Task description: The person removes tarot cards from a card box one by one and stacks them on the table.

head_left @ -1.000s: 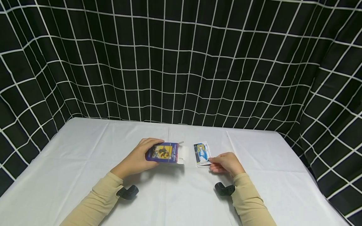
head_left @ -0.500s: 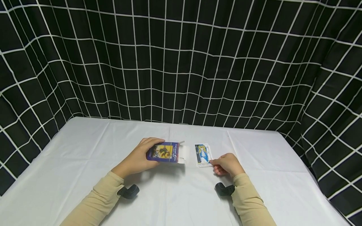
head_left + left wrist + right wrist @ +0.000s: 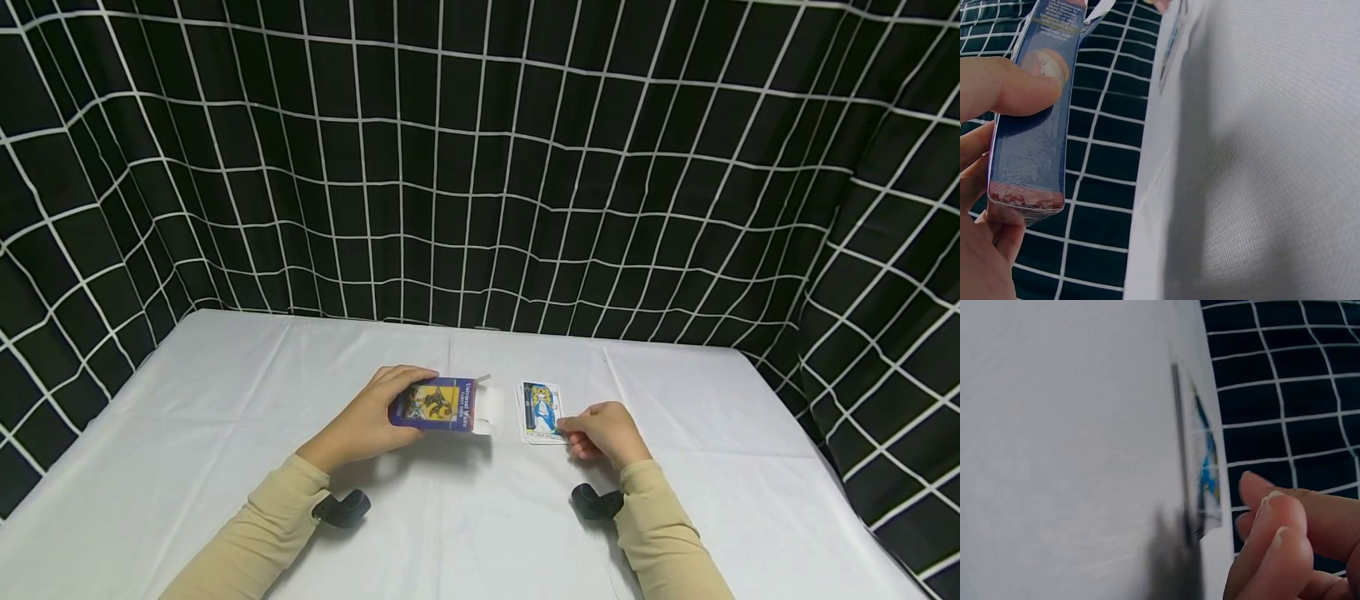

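On the left, my left hand (image 3: 371, 418) grips the purple-blue tarot card box (image 3: 431, 404) from its closed end, with the thumb along its narrow side (image 3: 1032, 144). The white flaps at its right end stand open. Just right of it, a few tarot cards (image 3: 542, 408) lie overlapped and face up, the top one showing a blue-and-white figure. My right hand (image 3: 607, 433) pinches the top card near its lower right corner. In the right wrist view the cards (image 3: 1207, 462) look thin and blurred beside the bunched fingers (image 3: 1279, 531); the exact contact is unclear there.
A white cloth (image 3: 480, 517) covers the table. Behind and at both sides hangs a black curtain (image 3: 480, 167) with a white grid. Each wrist wears a black camera mount, the left one (image 3: 342, 508) and the right one (image 3: 596, 502).
The top card has levelled out and shifted slightly right with my right hand, its edge now offset from the cards beneath. My left hand and the box have barely moved.
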Demonstrator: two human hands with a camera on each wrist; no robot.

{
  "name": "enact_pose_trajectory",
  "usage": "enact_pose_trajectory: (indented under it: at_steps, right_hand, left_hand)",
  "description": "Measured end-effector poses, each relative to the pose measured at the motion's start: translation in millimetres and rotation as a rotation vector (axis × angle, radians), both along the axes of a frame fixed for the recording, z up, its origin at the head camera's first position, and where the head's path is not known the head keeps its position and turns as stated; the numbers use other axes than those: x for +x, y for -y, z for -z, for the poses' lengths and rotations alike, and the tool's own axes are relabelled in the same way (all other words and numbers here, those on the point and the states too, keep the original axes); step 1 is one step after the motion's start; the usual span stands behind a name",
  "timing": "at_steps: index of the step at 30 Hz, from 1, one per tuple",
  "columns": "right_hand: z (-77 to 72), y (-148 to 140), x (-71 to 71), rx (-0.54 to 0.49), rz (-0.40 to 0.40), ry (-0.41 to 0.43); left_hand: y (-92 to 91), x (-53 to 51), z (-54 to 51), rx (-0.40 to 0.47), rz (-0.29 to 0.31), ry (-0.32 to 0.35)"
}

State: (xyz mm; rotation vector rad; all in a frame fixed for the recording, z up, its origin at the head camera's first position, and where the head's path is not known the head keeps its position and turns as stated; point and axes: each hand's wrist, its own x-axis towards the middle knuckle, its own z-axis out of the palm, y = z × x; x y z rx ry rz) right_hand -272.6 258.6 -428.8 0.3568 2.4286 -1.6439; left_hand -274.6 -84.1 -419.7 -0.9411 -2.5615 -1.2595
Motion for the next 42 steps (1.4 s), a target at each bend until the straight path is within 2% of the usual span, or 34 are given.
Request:
enact_pose_trajectory:
  at_steps: [7, 14, 22, 28, 42]
  right_hand:
    - [-14.2, 13, 2.1, 0.043, 0.023, -0.143]
    - [-27.6, 39, 12.5, -0.033, -0.004, -0.262]
    - [-37.2, 69, 27.5, -0.138, -0.041, -0.305]
    - [-39.4, 81, 35.0, -0.167, -0.046, -0.334]
    - [-32.9, 90, 36.8, -0.187, -0.065, -0.346]
  left_hand:
    - [-0.1, 0.6, -1.5, -0.003, -0.002, 0.003]
    - [0.5, -0.4, -0.7, 0.001, 0.000, -0.011]
    - [-0.8, -0.3, -1.0, 0.005, 0.010, -0.013]
    - [-3.1, 1.0, -1.0, 0.008, 0.029, -0.026]
    - [-6.7, 5.4, -3.6, 0.004, 0.032, -0.002]
